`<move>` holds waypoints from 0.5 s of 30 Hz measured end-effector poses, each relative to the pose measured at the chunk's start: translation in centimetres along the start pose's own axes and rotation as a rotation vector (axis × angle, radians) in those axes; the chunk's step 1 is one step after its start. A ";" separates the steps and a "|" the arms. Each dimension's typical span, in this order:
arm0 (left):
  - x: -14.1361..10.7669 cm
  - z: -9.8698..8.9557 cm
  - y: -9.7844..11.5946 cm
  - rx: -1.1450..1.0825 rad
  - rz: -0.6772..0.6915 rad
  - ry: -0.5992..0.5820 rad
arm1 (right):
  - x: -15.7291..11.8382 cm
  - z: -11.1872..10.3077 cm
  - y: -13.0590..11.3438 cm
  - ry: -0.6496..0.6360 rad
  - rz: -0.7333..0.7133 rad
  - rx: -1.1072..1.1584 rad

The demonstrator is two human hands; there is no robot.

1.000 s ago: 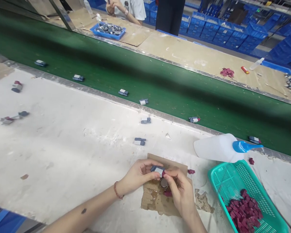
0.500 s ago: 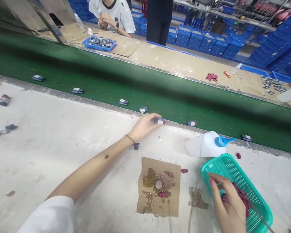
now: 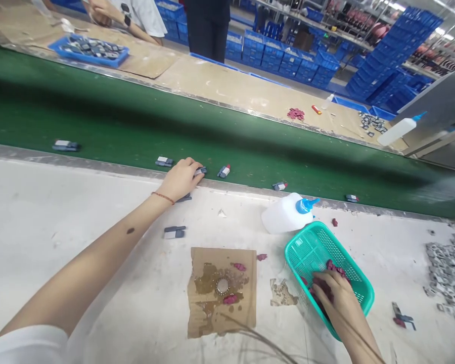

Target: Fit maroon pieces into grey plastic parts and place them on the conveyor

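At the near edge of the green belt, my left hand has its fingers closed around a small blue-grey plastic piece with a pale panel. A similar piece, red-tipped, lies just to its right. My right hand reaches into a green mesh basket, fingers curled down among small dark red pieces; its fingertips are hidden. Left of the basket is a stained cardboard sheet bearing a bottle cap of liquid and a couple of red pieces.
A white squeeze bottle leans behind the basket. More blue-grey pieces lie on the bench near my left forearm. Grey parts are heaped at right. Across the belt, a person's arms are beside a blue tray.
My left hand has let go of the red-tipped piece, now on the belt, and taken hold of another piece. My right hand has gone deeper into the basket. The view has swung right.
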State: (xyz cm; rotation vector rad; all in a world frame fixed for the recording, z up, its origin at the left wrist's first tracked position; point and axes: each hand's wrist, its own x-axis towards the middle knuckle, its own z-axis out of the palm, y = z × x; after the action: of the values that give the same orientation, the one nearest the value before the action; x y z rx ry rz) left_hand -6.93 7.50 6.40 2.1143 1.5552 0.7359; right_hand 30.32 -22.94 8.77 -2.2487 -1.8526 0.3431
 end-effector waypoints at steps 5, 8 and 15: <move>-1.6 -0.6 2.4 -0.329 -0.218 -0.018 | 0.9 -0.2 -0.5 -0.004 0.060 0.134; -4.5 -1.2 4.7 -0.724 -0.382 -0.124 | 1.1 -0.8 -1.3 0.015 0.146 0.248; -11.9 -2.5 8.3 -1.115 -0.504 -0.456 | 1.2 -1.2 -4.9 0.049 0.315 0.861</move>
State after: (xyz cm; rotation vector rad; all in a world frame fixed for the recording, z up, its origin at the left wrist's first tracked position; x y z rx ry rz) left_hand -5.23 -6.20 11.35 0.9238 0.9677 0.6367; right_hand 26.37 -20.84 11.33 -1.8626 -0.9990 0.9150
